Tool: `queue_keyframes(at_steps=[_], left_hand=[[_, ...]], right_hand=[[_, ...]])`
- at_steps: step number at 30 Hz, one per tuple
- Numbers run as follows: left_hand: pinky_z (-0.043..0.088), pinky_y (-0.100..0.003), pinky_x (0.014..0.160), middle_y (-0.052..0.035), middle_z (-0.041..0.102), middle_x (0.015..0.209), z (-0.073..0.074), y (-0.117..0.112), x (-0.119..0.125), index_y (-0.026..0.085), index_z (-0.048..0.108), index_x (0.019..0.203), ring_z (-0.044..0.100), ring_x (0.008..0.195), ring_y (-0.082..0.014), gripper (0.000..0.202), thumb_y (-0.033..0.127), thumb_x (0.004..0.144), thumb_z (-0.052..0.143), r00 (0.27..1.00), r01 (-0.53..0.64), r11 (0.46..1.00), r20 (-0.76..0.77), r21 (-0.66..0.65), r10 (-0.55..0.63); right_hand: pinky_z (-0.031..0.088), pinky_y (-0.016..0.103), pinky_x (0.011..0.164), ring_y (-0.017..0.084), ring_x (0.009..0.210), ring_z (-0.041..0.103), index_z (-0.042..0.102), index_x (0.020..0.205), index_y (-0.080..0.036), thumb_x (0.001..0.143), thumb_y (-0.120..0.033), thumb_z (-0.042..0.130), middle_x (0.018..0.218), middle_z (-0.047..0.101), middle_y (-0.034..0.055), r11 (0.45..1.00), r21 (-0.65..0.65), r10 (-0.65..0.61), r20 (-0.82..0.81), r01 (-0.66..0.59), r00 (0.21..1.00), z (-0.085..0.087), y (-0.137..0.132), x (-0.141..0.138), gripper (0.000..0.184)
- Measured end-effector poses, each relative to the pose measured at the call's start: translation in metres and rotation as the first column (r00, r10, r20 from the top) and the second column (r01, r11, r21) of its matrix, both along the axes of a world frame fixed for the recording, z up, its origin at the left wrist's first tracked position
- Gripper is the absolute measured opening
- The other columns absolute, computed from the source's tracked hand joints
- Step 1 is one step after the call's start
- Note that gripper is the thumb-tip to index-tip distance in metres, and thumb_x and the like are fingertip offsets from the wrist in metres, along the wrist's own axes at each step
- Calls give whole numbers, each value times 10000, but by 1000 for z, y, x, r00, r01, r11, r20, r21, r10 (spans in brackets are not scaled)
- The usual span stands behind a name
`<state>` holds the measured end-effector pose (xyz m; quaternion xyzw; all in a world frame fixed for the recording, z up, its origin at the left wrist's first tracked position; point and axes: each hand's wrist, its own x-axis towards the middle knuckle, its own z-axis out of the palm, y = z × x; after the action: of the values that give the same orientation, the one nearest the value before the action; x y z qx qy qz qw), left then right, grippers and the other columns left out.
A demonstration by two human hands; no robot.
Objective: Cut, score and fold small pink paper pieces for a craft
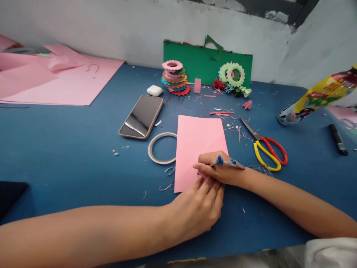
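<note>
A pink sheet of paper (199, 137) lies on the blue table, its lower part under both hands. My right hand (223, 167) rests on its lower right area, closed around a slim grey drawing tool with blue knobs (219, 160) that looks like a compass; its tip is hidden. My left hand (199, 203) presses its bent fingertips at the paper's lower edge, touching my right hand, over what looks like a clear ruler (263, 170). The ruler shows past my right wrist, its middle hidden. Scissors (264, 145) with red and yellow handles lie open to the right.
A tape roll (152, 150) is partly under the paper's left side. Behind lie a phone (142, 117) and white earbud case (154, 90). Stacked paper rings (175, 78) stand before a green board (195, 56). A bottle (315, 96) and marker (338, 139) are right; pink sheets (83, 89) left.
</note>
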<state>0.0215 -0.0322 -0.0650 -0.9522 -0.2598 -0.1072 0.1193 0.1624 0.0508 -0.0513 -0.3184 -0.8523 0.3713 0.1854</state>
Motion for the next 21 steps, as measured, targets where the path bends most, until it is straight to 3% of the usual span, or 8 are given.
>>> queue_keyframes(at_steps=[9, 21], left_hand=[[476, -341, 857, -108, 682, 1028, 2, 5, 0, 65, 596, 1143, 624, 926, -232, 343, 226, 870, 463, 997, -2, 999, 78, -50, 5], [466, -343, 887, -117, 638, 1166, 1, 6, -3, 56, 569, 1197, 599, 1048, -252, 388, 255, 883, 457, 996, 9, 1000, 94, -18, -7]], right_hand=[[326, 205, 569, 78, 551, 402, 392, 602, -173, 945, -363, 381, 591, 406, -46, 997, 76, 30, -8, -29, 1000, -4, -3, 3, 391], [299, 205, 561, 76, 552, 394, 380, 618, -172, 952, -338, 361, 591, 401, -45, 997, 74, 34, 40, -37, 999, 1, -4, 23, 373]])
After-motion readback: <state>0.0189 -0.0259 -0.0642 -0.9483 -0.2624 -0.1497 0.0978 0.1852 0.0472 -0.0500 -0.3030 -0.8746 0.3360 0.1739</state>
